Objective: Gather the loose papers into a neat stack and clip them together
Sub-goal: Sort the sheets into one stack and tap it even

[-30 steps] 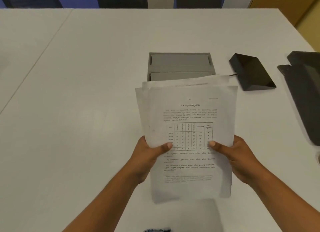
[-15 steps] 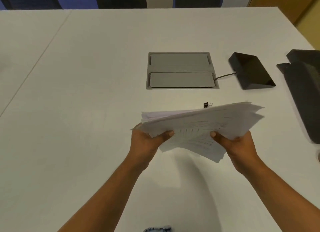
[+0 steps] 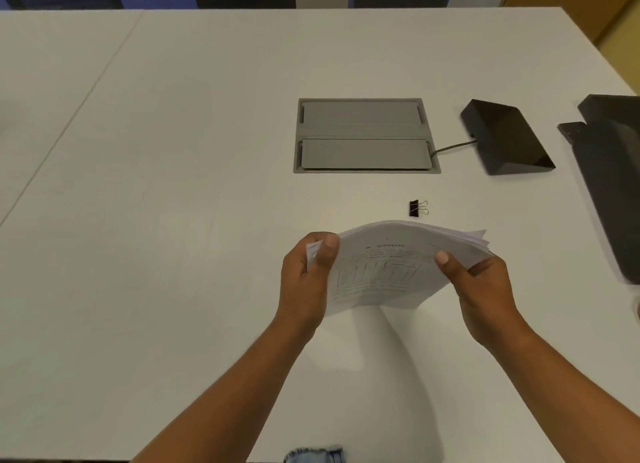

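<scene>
Stack of white printed paper sheets, held clear above the white table top, tilted nearly flat, with its top sheet bearing text lines and a ruled grid. The left hand clamps the stack's left edge, thumb on the upper face and the other fingers hidden under the sheets; a bent corner of paper shows between thumb and palm. The right hand clamps the right side likewise, thumb pressed on top. The far right corners of the sheets fan out unevenly, so the edges are not flush there; the near edge bows downward between the hands.

Small black binder clip with wire handles, lying on the table just beyond the stack's far edge, apart from it. Farther back: a grey recessed rectangular panel with two flaps set into the table, and to its right a black wedge-shaped box with a cable running to the panel. A dark flat object lies along the right table edge. The table surface left of the hands and in front of them is bare.
</scene>
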Motion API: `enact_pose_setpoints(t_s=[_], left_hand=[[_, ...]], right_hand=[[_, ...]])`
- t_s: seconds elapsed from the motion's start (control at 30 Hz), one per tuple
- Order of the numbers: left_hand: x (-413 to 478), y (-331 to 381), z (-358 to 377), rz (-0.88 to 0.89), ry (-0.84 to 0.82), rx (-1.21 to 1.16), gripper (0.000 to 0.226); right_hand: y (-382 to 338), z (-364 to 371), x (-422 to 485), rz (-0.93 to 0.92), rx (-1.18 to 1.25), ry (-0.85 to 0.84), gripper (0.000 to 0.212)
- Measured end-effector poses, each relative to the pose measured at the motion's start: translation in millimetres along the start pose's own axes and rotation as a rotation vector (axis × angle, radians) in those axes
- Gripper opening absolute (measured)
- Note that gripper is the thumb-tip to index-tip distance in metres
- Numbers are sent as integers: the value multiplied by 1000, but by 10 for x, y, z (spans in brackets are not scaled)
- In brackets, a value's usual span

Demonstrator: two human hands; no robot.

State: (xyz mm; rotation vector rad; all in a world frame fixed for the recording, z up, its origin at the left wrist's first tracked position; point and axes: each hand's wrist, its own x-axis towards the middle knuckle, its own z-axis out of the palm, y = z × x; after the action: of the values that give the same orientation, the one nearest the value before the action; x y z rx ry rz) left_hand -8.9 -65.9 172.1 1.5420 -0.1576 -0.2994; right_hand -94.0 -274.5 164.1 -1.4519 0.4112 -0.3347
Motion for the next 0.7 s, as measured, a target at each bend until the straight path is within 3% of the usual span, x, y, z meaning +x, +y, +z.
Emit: enact_pose_setpoints(t_s=[0.07,0.17,0.23,0.5,0.6,0.7], left_hand=[[-18,11,8,10,18,-41,48],[-31,36,1,29,0,-76,37],[-38,27,-4,49,-15,-95,36],[-49,-1,-83,140,-66,-33,46],[-45,-38,-115,106,-87,92,23],[-33,-86,-131,45,-136,100,18]], right_hand=[[-24,-2,2,5,12,11,24],[-87,18,-4,20,43,15,44],[-122,45,-9,71,99,22,53],[-117,25,7,47,66,40,51],[-130,-54,15,-2,57,-60,52],[-105,-105,-16,-29,-110,-178,56]])
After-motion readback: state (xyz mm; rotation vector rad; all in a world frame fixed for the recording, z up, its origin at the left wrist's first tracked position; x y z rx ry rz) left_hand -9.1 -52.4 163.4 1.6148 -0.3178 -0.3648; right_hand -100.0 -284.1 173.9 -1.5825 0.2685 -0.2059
